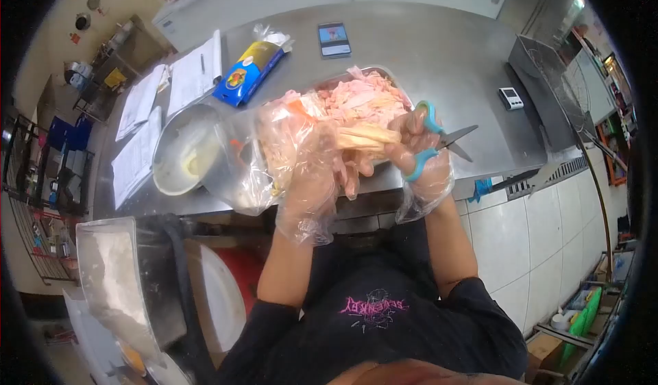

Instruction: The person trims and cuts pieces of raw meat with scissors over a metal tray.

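Note:
My left hand point(319, 166), in a clear plastic glove, is closed around pale yellowish strips point(367, 138) that look like raw meat or skin. My right hand point(421, 152), also gloved, holds scissors point(430, 153) with light blue handles; their blades are apart and point right. The fingertips of my right hand are near the right end of the strips. Behind my hands, a metal tray point(406, 96) holds a heap of pink raw pieces point(363, 96). A clear plastic bag point(274, 131) with more pale pieces lies left of the tray, partly behind my left hand.
A metal bowl point(188, 151), papers point(195, 73) and a blue-yellow packet point(248, 73) are on the left of the table. A phone point(334, 40) lies at the back, a small timer point(510, 98) at the right. A bin of white powder point(123, 275) stands lower left.

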`<state>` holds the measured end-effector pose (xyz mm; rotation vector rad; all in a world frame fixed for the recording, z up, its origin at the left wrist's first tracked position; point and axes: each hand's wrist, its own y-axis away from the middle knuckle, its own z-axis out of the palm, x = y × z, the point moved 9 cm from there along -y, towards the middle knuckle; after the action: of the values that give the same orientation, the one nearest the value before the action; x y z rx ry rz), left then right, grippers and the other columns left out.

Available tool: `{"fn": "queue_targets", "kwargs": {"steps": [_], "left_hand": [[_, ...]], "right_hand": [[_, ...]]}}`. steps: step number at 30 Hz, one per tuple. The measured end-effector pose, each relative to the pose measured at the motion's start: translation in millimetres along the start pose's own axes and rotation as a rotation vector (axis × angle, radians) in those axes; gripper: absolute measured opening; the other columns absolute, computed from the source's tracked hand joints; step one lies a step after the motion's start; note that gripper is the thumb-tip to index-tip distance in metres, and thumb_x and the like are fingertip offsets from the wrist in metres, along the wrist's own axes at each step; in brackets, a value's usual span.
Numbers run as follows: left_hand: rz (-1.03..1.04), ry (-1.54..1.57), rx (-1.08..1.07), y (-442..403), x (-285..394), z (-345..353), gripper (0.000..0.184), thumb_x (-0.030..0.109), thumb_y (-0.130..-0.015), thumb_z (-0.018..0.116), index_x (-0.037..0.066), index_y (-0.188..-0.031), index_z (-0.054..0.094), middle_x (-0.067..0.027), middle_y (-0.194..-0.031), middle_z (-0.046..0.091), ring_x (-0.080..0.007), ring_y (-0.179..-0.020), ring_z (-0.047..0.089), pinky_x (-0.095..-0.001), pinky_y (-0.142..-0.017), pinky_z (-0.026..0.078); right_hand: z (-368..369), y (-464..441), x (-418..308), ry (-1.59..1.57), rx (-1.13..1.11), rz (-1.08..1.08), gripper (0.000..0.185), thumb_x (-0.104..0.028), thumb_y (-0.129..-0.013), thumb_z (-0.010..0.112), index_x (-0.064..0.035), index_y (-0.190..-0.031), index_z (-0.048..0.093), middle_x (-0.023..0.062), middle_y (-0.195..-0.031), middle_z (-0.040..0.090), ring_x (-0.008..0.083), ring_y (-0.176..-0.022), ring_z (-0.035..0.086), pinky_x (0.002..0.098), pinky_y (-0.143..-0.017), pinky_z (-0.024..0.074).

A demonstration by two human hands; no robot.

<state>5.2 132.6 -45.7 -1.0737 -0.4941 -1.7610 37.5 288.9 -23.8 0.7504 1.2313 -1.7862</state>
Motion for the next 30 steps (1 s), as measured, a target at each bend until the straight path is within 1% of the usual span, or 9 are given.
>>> {"fn": "queue_targets", "kwargs": {"steps": [3, 7, 11, 15, 17, 19, 22, 28, 30], "left_hand": [[-0.161, 0.234, 0.084, 2, 1, 8, 0.043, 0.044, -0.107, 0.044, 0.004, -0.095, 0.057, -0.0168, -0.084, 0.068, -0.0211, -0.059, 0.065, -0.0283, -0.04, 0.05], [-0.264, 0.299, 0.148, 22, -19, -8, 0.044, 0.041, -0.109, 0.039, 0.003, -0.098, 0.059, -0.0188, -0.087, 0.071, -0.02, -0.043, 0.053, -0.0275, -0.036, 0.042], [-0.143, 0.241, 0.059, 7, -1, -7, 0.041, 0.037, -0.109, 0.039, 0.002, -0.106, 0.061, -0.0177, -0.088, 0.071, -0.0179, -0.039, 0.045, -0.026, -0.035, 0.038], [-0.1, 0.065, -0.004, 11, -19, -9, 0.038, 0.027, -0.108, 0.039, -0.002, -0.117, 0.061, -0.0156, -0.097, 0.071, -0.0126, -0.049, 0.049, -0.0252, -0.043, 0.042], [0.086, -0.883, 0.024, 16, 1, 2, 0.037, 0.023, -0.106, 0.038, -0.003, -0.12, 0.061, -0.0141, -0.101, 0.069, -0.017, -0.066, 0.06, -0.0316, -0.057, 0.051], [-0.19, -0.45, 0.076, 22, -12, 1, 0.032, 0.013, -0.101, 0.044, -0.004, -0.125, 0.058, -0.0178, -0.105, 0.067, -0.0266, -0.085, 0.065, -0.0387, -0.075, 0.054], [0.8, -1.482, -0.092, 48, 31, 52, 0.033, 0.003, -0.092, 0.055, -0.003, -0.124, 0.058, -0.0225, -0.114, 0.063, -0.0387, -0.099, 0.063, -0.0451, -0.09, 0.051], [0.789, -1.617, -0.128, 61, 23, 42, 0.049, -0.002, -0.082, 0.061, -0.004, -0.13, 0.055, -0.0233, -0.129, 0.059, -0.0407, -0.117, 0.059, -0.0465, -0.101, 0.048], [0.834, -1.73, -0.133, 51, 24, 46, 0.051, -0.004, -0.081, 0.062, -0.005, -0.131, 0.054, -0.0236, -0.132, 0.057, -0.0404, -0.119, 0.058, -0.0465, -0.102, 0.048]], "right_hand": [[0, 14, 7, 0.102, 0.056, 0.044, 0.051, 0.001, -0.077, 0.077, -0.0139, -0.102, 0.036, 0.0026, -0.095, 0.055, 0.0111, -0.091, 0.055, 0.0272, -0.083, 0.045], [-5, 41, 6, 0.347, 0.096, 0.369, 0.052, -0.025, -0.078, 0.087, -0.0034, -0.112, 0.054, 0.0025, -0.093, 0.056, 0.0137, -0.082, 0.056, 0.0286, -0.073, 0.0467], [41, 71, 22, 0.506, -0.628, 0.719, 0.07, -0.065, -0.079, 0.075, -0.0008, -0.107, 0.067, 0.0014, -0.081, 0.057, 0.0142, -0.079, 0.059, 0.0279, -0.071, 0.0463], [48, 76, 30, 0.243, -0.601, 0.674, 0.047, -0.049, -0.089, 0.073, -0.0023, -0.093, 0.071, 0.0048, -0.082, 0.068, 0.0121, -0.078, 0.06, 0.0297, -0.069, 0.0488], [43, 74, 36, 0.269, -0.616, 0.655, 0.05, -0.051, -0.09, 0.072, -0.0015, -0.093, 0.071, 0.0049, -0.081, 0.068, 0.0118, -0.078, 0.059, 0.0289, -0.069, 0.0482], [40, 72, 37, 0.191, -0.563, 0.607, 0.053, -0.053, -0.091, 0.07, -0.0002, -0.092, 0.071, 0.0044, -0.081, 0.067, 0.0115, -0.078, 0.058, 0.0291, -0.069, 0.0482], [42, 72, 35, 0.218, -0.59, 0.599, 0.055, -0.055, -0.092, 0.068, 0.0006, -0.088, 0.069, 0.0024, -0.076, 0.064, 0.0104, -0.072, 0.056, 0.0289, -0.066, 0.0467], [43, 82, 45, 0.255, -0.678, 0.745, 0.066, -0.068, -0.086, 0.065, -0.0028, -0.086, 0.066, 0.0031, -0.084, 0.063, 0.0122, -0.08, 0.057, 0.0274, -0.071, 0.0447], [40, 75, 50, 0.211, -0.588, 0.585, 0.056, -0.056, -0.092, 0.067, 0.0004, -0.091, 0.069, 0.0057, -0.079, 0.066, 0.0127, -0.077, 0.058, 0.0316, -0.071, 0.0489]]}}
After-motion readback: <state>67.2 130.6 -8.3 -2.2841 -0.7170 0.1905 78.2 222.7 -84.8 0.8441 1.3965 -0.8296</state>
